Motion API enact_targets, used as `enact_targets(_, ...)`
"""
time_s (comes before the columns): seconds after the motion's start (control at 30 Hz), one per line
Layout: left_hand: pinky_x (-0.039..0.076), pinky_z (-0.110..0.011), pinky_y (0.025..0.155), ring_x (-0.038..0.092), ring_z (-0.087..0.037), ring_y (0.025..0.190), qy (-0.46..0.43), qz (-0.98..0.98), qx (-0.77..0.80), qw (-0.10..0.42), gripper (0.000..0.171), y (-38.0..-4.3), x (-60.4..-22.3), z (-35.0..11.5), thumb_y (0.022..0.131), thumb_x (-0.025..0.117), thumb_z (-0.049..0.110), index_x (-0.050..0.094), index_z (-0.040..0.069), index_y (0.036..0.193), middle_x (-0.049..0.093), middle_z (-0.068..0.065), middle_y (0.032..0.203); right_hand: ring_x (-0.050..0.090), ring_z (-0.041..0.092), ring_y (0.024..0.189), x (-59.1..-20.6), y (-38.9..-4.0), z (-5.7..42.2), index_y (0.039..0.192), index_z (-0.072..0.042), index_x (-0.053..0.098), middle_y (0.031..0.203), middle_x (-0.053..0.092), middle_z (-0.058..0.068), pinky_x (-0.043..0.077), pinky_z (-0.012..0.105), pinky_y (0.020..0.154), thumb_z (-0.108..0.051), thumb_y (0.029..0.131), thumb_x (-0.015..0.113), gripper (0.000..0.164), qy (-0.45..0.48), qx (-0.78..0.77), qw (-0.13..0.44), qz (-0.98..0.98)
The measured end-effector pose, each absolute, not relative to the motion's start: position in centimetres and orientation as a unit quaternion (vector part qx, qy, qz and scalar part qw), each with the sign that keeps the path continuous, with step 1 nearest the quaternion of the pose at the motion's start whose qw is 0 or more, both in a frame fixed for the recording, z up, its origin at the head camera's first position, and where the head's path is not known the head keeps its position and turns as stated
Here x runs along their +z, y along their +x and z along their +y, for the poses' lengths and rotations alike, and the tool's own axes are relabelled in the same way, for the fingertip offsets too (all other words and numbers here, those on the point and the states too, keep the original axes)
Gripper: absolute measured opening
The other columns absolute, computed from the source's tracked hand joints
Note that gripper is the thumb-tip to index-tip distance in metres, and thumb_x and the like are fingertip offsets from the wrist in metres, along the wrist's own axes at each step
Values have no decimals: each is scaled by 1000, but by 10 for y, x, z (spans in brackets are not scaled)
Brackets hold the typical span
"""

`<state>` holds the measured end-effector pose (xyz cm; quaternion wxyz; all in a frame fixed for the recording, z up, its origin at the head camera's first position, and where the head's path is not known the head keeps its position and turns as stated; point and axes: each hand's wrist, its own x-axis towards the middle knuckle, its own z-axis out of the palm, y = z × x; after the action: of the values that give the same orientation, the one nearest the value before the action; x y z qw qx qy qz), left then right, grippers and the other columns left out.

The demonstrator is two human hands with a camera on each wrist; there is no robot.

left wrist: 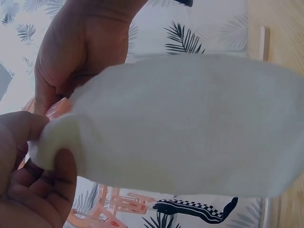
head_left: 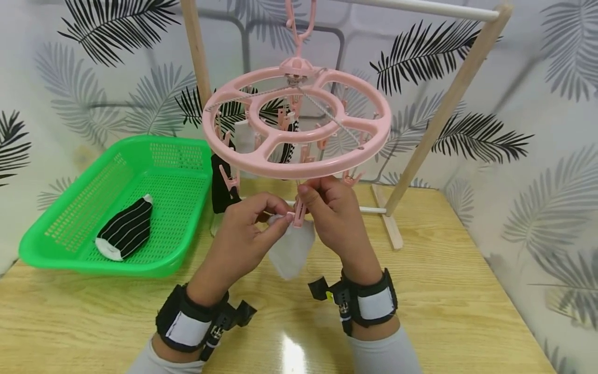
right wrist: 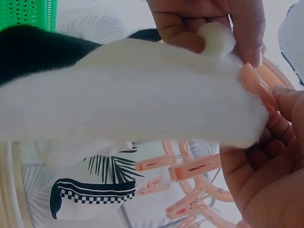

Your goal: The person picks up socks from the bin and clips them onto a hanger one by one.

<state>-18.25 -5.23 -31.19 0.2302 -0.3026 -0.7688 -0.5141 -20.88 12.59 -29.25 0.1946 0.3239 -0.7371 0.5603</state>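
A white sock [head_left: 290, 254] hangs from the fingers of my left hand [head_left: 245, 241], which pinches its upper edge. Beside it, my right hand [head_left: 340, 221] grips a pink clothespin [head_left: 300, 212] under the front of a round pink drying hanger [head_left: 299, 169]. In the right wrist view the clothespin [right wrist: 258, 85] lies against the sock's edge [right wrist: 142, 95]; how far its jaws take in the cloth cannot be told. The left wrist view has the sock [left wrist: 190, 123] stretched broadly across it, partly covering the hanger's clips.
A green basket [head_left: 187, 249] on the left holds a black sock with white stripes [head_left: 128, 228]. Under the hanger's left side hangs a black sock [head_left: 221, 187]; a checkered sock [right wrist: 95, 192] hangs farther back. A wooden rack [head_left: 444, 111] stands behind on the table [head_left: 439, 291].
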Motion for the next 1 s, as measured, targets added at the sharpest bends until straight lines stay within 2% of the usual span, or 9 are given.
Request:
enact_targets(0.23,52,-33,73,62,-12,86,-308,-743,-535,258,8,-183,-315,-48,88,73,1,67,5,92,70,-2,95,62,17,60,-293,-210,128,93,3,61,69,62,6,50,35,59,-7,102,53,16,342,561,198,-727)
enact_targets(0.6,45,-27,57,56,-12,71,-300,-747,-539,248,8,-181,-314,-49,88,74,1,71,8,92,71,4,93,62,17,63,-291,-210,128,93,3,62,71,62,6,50,33,60,-3,101,54,13,331,552,209,-736)
enact_targets(0.77,48,-29,62,60,-12,75,-312,-742,-535,257,9,-182,-315,-50,87,74,1,72,9,91,72,5,93,61,17,62,-291,-210,128,92,3,63,71,61,6,50,30,60,-5,102,53,15,332,558,207,-732)
enact_targets(1.0,48,-31,63,61,-12,78,-332,-726,-512,318,14,-185,-319,-51,83,77,-4,71,7,89,74,0,96,62,16,63,-292,-211,127,92,3,63,70,62,6,53,32,64,-9,103,52,20,329,559,193,-736)
